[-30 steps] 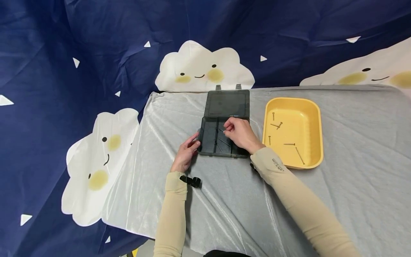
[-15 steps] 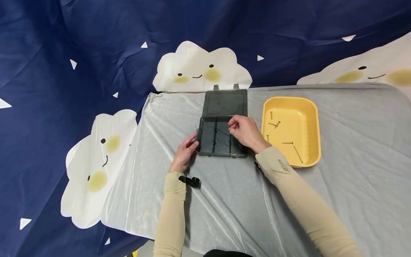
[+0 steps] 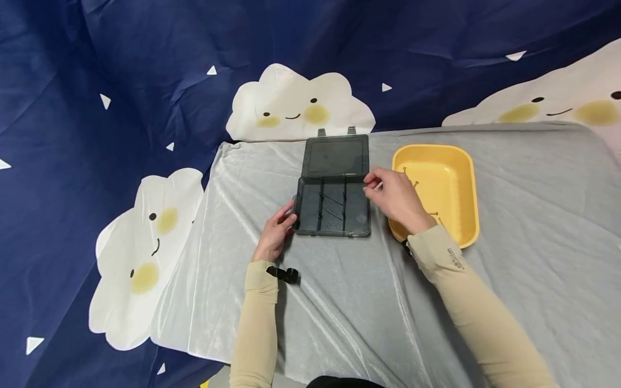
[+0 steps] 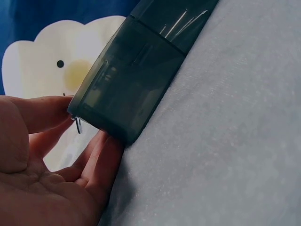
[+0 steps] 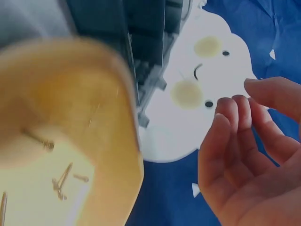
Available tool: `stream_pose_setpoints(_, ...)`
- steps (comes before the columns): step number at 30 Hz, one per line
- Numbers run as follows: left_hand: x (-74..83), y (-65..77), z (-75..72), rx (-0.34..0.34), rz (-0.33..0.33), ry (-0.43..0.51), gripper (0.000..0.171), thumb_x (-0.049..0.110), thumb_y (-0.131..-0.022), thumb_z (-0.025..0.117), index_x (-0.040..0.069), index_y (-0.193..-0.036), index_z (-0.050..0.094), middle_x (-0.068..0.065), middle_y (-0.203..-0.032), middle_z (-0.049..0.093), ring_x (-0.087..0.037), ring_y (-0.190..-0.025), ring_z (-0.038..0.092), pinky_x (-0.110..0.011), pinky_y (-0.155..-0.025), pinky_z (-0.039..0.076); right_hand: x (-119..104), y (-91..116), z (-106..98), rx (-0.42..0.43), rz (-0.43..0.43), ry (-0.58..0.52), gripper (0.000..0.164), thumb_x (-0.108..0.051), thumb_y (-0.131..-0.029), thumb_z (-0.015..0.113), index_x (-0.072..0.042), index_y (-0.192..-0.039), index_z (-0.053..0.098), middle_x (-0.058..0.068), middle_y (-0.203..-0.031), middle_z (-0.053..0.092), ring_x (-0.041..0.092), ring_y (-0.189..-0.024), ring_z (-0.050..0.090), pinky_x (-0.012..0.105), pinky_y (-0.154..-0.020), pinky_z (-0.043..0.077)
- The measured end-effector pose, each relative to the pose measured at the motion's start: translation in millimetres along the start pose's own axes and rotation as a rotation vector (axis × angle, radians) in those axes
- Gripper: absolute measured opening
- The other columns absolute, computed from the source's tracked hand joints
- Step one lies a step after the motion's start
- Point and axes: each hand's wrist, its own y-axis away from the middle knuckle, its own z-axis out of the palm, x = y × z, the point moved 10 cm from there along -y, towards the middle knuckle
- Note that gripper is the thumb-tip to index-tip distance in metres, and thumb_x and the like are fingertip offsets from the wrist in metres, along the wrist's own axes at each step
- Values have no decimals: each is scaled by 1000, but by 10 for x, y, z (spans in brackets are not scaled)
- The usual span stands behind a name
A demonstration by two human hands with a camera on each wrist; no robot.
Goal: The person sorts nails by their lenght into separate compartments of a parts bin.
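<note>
A dark translucent compartment box (image 3: 356,218) lies on the cloth with its lid (image 3: 336,155) folded back. My left hand (image 3: 274,234) grips the box's left side; in the left wrist view its thumb is at the top edge and its fingers are against the lower edge. Several thin screws (image 3: 332,213) lie in the middle compartment. Between the box and a yellow tray (image 3: 473,199) is my right hand (image 3: 398,199), raised with loosely bent fingers and nothing in them. It covers part of the tray. Loose screws (image 5: 61,181) lie on the tray's floor.
Grey velvety cloth (image 3: 339,307) covers the table. Behind it hangs a dark blue curtain (image 3: 160,43) with smiling white clouds. The tray stands to the right of the box. A black strap (image 3: 283,274) is on the left wrist.
My right hand has moved right, from over the box to the tray's left rim. The left hand still holds the box's side. The whole head view has shifted slightly.
</note>
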Motion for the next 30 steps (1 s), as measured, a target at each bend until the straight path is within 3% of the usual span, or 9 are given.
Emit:
stream_pose_setpoints(10, 9, -16, -2, -1, 15, -6, 42, 11, -97, 57, 24, -137, 56, -3, -113, 58, -14, -107, 52, -29, -86, 41, 212, 251, -349, 30, -9, 55, 16, -14, -89, 61, -3, -100, 66, 13, -93, 69, 28, -85, 62, 38, -76, 42)
stream_pose_setpoints(18, -4, -4, 1, 3, 15, -4, 42, 11, -97, 58, 24, -137, 57, -1, -108, 58, -15, -107, 53, -30, -88, 42, 550, 486, -565, 5, 36, 156, 19, -15, -89, 63, -1, -101, 65, 16, -93, 68, 33, -88, 60, 43, -77, 41)
stream_pose_setpoints(30, 5, -12, 16, -17, 38, -6, 43, 10, -97, 57, 22, -139, 54, -12, -130, 55, -17, -113, 52, -29, -90, 42, 902, 638, -630, -71, 16, 298, 19, -9, -83, 60, 4, -96, 64, 18, -86, 63, 33, -78, 56, 46, -72, 42)
